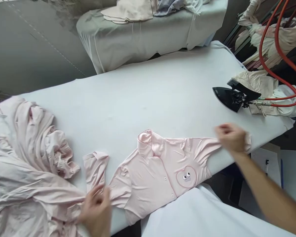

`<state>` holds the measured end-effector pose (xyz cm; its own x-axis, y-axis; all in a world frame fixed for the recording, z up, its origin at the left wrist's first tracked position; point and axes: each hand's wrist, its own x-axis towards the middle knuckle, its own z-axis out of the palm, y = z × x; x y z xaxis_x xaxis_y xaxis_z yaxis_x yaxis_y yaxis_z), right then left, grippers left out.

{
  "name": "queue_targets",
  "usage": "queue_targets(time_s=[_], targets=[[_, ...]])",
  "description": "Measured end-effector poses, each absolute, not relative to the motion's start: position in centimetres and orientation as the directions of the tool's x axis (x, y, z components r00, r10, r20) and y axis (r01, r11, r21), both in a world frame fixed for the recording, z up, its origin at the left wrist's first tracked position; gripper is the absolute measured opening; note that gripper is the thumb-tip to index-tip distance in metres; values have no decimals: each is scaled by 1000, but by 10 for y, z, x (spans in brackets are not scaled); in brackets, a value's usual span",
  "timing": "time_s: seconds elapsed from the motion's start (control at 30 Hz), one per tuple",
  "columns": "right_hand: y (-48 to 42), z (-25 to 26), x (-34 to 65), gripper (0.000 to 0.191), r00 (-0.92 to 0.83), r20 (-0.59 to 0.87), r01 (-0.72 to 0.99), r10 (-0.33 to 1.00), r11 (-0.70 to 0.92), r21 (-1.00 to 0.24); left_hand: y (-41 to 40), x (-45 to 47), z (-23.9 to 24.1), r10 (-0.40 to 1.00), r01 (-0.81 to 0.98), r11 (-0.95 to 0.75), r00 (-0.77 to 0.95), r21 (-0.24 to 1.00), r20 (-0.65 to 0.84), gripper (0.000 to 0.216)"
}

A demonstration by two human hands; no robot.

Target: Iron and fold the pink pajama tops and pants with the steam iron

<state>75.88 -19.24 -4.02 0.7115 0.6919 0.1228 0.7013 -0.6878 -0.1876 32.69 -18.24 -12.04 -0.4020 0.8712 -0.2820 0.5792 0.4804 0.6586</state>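
A pale pink short-sleeved pyjama shirt [158,174] lies buttoned and face up on a white padded ironing table [118,98], with a heart-shaped patch [186,176] on its front. My left hand [96,210], blurred by motion, is at the shirt's near sleeve, against a crumpled heap of pink fabric [32,158]. My right hand [230,138], also blurred, is over the far sleeve, with its cuff showing beyond my fingers. Neither grip can be made out.
A black steam iron [234,97] rests on the table's right side, with a red hose [268,56] looping up from it and cream cloths [259,84] beside it. Behind stands a second padded table [138,41] holding folded garments. White cloth [187,214] covers the foreground.
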Motion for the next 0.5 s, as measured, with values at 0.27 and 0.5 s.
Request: queue_targets(time_s=[0.27,0.5], targets=[[-61,-73,604,15,109,-509,956,854,-230,-181,-55,448,-100,945,878,107,56,466,-322,8],[-130,-82,671,10,190,-527,824,828,-426,-373,-94,394,-129,876,701,299,68,647,-477,11]])
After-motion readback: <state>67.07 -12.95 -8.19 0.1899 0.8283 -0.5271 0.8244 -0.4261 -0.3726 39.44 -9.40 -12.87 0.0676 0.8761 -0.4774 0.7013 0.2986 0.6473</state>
